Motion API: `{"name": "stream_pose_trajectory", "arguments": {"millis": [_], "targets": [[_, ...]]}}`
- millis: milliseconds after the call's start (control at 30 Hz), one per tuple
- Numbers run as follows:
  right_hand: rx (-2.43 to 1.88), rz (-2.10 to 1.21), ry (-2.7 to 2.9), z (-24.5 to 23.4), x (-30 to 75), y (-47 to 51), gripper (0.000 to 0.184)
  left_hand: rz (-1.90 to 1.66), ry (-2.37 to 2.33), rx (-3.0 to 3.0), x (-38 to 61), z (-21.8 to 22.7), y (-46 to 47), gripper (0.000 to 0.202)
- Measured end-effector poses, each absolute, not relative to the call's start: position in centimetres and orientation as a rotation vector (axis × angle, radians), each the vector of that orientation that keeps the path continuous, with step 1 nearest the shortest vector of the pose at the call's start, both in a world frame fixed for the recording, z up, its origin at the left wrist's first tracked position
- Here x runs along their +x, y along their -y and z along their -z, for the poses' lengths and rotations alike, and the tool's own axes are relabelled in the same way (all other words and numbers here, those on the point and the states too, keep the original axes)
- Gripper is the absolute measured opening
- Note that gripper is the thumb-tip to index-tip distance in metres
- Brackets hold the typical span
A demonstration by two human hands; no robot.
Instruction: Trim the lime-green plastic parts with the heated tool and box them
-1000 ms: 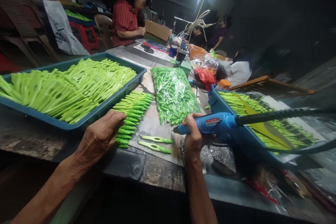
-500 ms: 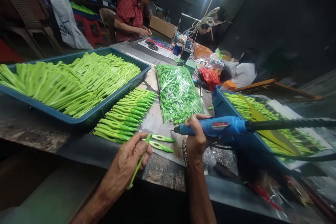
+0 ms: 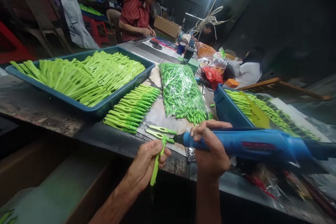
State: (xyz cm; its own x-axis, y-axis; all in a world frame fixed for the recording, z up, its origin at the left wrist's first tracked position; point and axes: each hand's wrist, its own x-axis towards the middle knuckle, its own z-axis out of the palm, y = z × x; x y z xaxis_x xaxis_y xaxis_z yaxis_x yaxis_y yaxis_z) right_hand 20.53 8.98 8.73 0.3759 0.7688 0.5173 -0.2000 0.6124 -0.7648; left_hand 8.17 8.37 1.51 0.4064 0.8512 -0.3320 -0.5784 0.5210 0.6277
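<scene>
My left hand (image 3: pixel 145 162) is closed around a slim green plastic piece (image 3: pixel 156 162), held upright at the table's near edge. My right hand (image 3: pixel 211 148) grips a blue electric hand tool (image 3: pixel 249 144) with a dark cable; its tip points left, close to the top of the held piece. Two loose green pieces (image 3: pixel 160 133) lie on the table just beyond my left hand. A neat row of green pieces (image 3: pixel 131 108) lies further left.
A blue tray (image 3: pixel 86 106) heaped with light green parts stands at the left. A clear bag of green parts (image 3: pixel 182 92) lies in the middle. Another blue tray (image 3: pixel 228 110) with green pieces sits at the right. A person in a red shirt (image 3: pixel 135 14) sits at the far end.
My left hand left the row of pieces, picked one up and brought it toward me. The blue tool came down and nearer, its tip now beside the piece.
</scene>
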Motion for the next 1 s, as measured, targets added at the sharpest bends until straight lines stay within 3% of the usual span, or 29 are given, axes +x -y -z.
{"name": "stream_pose_trajectory", "arguments": {"millis": [1000], "targets": [[-0.602,-0.71,1.045,-10.2,21.5,-5.6,0.014,-0.854,-0.542,0.341,8.3,-1.3,-7.2,0.01]]}}
